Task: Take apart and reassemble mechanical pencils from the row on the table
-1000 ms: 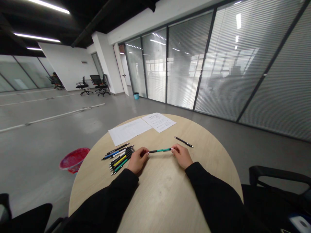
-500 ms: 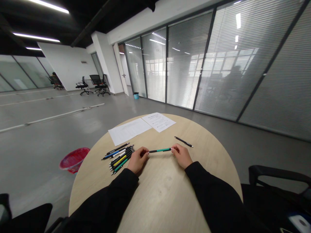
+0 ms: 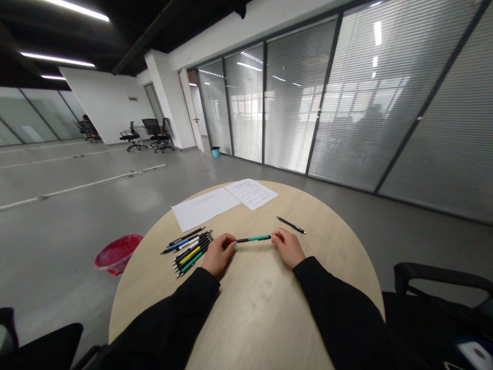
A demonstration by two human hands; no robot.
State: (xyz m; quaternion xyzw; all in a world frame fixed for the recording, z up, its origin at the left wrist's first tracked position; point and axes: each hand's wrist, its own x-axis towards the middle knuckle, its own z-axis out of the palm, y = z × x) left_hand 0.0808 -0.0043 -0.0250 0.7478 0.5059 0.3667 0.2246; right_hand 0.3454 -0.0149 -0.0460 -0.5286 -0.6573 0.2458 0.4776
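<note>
My left hand and my right hand hold the two ends of a slim green-and-black mechanical pencil level, just above the round pale wood table. Left of my left hand lies a bundle of several pens and pencils, with yellow, blue, white and green barrels. A single black pen lies beyond my right hand, apart from it. Black sleeves cover both forearms.
Two white paper sheets lie at the table's far side. A red plastic basket stands on the grey floor left of the table. Black office chairs stand close on the right; glass partitions with blinds run behind.
</note>
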